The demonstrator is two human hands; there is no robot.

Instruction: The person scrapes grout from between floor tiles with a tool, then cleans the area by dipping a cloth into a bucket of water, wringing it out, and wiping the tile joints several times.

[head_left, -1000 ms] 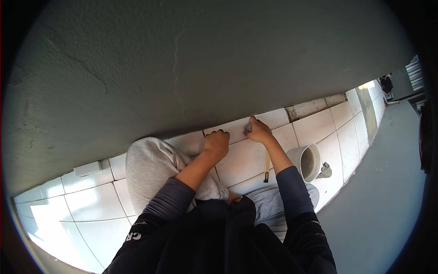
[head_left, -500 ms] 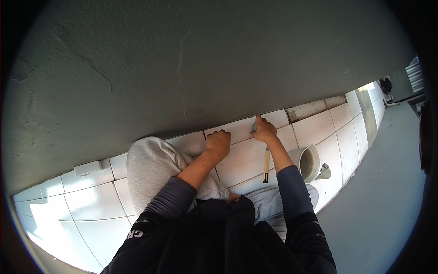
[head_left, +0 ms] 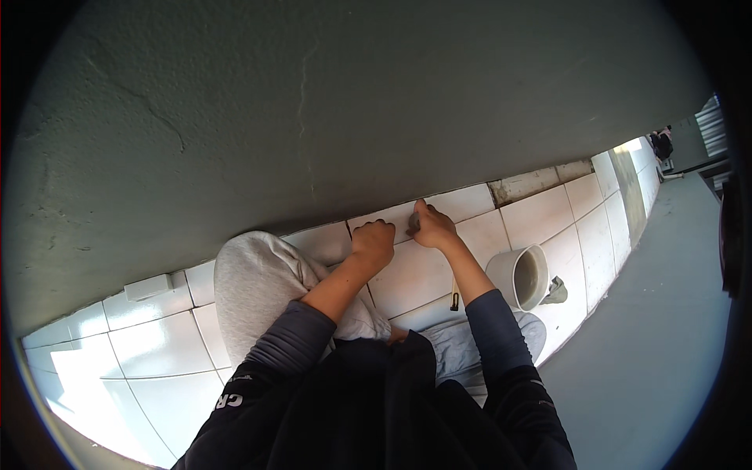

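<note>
My left hand (head_left: 372, 241) is closed in a fist, resting on the white tiles near the foot of the grey wall; whatever may be inside it is hidden. To its right, my right hand (head_left: 435, 228) grips a small grey object (head_left: 413, 223), mostly covered by the fingers, against a narrow white tile (head_left: 474, 202) along the wall. Under my right forearm lies a utility knife (head_left: 454, 300), only its lower end showing. A white bucket (head_left: 501, 270) with a grey inside stands just right of that forearm.
A grey cloth (head_left: 557, 291) lies against the bucket. Further right, the row by the wall has a gap (head_left: 529, 186) with rough bedding exposed. At left, a small white tile piece (head_left: 149, 287) rests by the grey wall (head_left: 235, 102). A grey floor (head_left: 627, 352) borders the tiles.
My right hand has slid left along the wall-side tile, closer to my left hand, with the grey object in it. Its forearm now covers more of the knife. My left hand stays nearly still.
</note>
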